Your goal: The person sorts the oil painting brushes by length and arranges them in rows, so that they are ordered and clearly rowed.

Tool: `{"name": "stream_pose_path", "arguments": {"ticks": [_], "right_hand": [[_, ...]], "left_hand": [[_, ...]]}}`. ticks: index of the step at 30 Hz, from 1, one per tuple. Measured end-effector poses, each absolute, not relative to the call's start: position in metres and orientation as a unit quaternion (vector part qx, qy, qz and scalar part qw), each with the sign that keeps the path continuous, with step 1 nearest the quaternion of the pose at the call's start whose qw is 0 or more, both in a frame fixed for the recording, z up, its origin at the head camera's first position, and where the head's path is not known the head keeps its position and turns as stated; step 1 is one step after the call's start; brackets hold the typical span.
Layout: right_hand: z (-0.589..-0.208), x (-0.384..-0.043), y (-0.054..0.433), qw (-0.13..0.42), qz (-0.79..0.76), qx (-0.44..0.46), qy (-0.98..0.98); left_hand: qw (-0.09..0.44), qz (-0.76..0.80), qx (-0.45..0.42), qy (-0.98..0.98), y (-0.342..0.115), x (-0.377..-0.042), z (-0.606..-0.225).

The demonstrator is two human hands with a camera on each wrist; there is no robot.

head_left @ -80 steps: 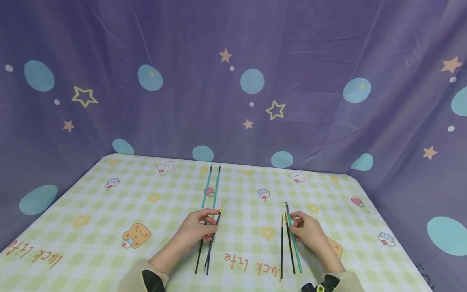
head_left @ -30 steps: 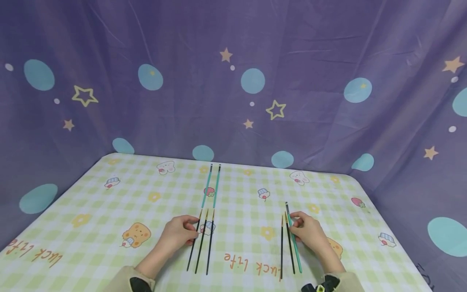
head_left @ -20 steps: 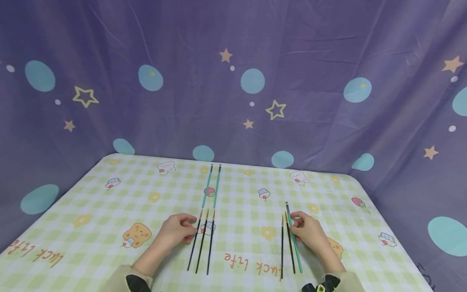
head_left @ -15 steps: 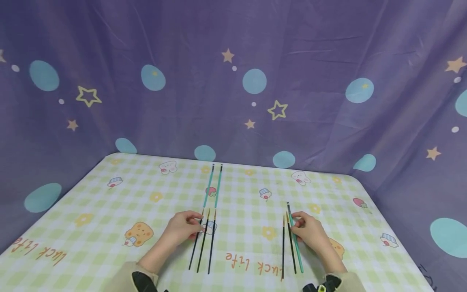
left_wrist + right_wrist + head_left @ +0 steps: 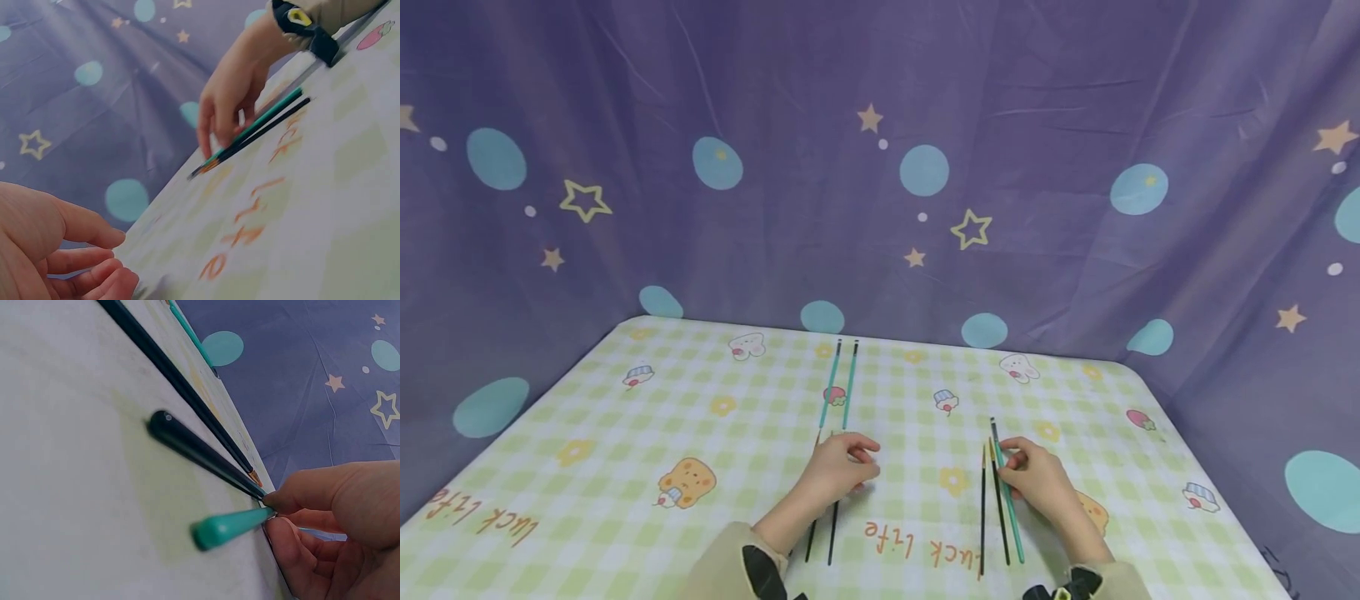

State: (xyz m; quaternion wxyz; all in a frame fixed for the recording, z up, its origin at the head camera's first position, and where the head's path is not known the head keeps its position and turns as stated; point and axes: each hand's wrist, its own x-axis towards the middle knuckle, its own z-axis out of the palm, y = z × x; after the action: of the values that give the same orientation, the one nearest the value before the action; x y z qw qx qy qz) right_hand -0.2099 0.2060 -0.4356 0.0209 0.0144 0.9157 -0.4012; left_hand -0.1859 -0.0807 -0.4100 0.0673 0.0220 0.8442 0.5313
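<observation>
My left hand (image 5: 841, 463) hovers over the left group of black-handled paintbrushes (image 5: 833, 533) and hides much of them. Its fingers are loosely bent with nothing between them, as the left wrist view shows from the palm side (image 5: 56, 237). On the right, my right hand (image 5: 1036, 473) pinches a teal paintbrush (image 5: 1015, 527) between thumb and fingers near its upper part. Just left of that brush lie two black paintbrushes (image 5: 982, 517), bristles pointing away from me. The right wrist view shows the rounded end of the teal handle (image 5: 228, 529) beside a black handle (image 5: 194, 447).
Two more teal paintbrushes (image 5: 851, 383) lie side by side at the back, ahead of the left group. A green checked cloth with printed figures covers the table (image 5: 910, 467). Behind it hangs a purple curtain (image 5: 820, 233).
My left hand first set down black paintbrushes and spread them into a row, then let go of the leftmost one and moved right above them. The right hand stays at the teal paintbrush.
</observation>
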Motion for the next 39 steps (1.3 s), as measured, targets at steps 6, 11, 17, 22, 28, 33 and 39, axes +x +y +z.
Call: {"name": "stream_pose_path", "arguments": {"ticks": [6, 11, 17, 22, 28, 33, 39], "right_hand": [[-0.436, -0.210, 0.206, 0.022, -0.400, 0.014, 0.916], [-0.436, -0.211, 0.206, 0.023, -0.402, 0.017, 0.915], [-0.434, -0.211, 0.205, 0.022, -0.401, 0.018, 0.916], [-0.435, -0.211, 0.206, 0.022, -0.393, 0.018, 0.919], [-0.435, -0.211, 0.207, 0.020, -0.392, 0.014, 0.920], [-0.435, -0.211, 0.206, 0.020, -0.394, 0.019, 0.919], [-0.434, -0.211, 0.206, 0.021, -0.389, 0.020, 0.921]], "left_hand": [[0.084, 0.538, 0.029, 0.838, -0.048, -0.186, -0.412], [0.096, 0.560, 0.032, 0.823, -0.021, -0.183, -0.414], [0.118, 0.579, 0.031, 0.806, 0.007, -0.181, -0.417], [0.123, 0.579, 0.038, 0.805, 0.028, -0.183, -0.423], [0.095, 0.551, 0.041, 0.828, 0.045, -0.186, -0.428], [0.065, 0.530, 0.040, 0.845, 0.054, -0.187, -0.432], [0.023, 0.478, 0.038, 0.877, 0.060, -0.189, -0.435]]}}
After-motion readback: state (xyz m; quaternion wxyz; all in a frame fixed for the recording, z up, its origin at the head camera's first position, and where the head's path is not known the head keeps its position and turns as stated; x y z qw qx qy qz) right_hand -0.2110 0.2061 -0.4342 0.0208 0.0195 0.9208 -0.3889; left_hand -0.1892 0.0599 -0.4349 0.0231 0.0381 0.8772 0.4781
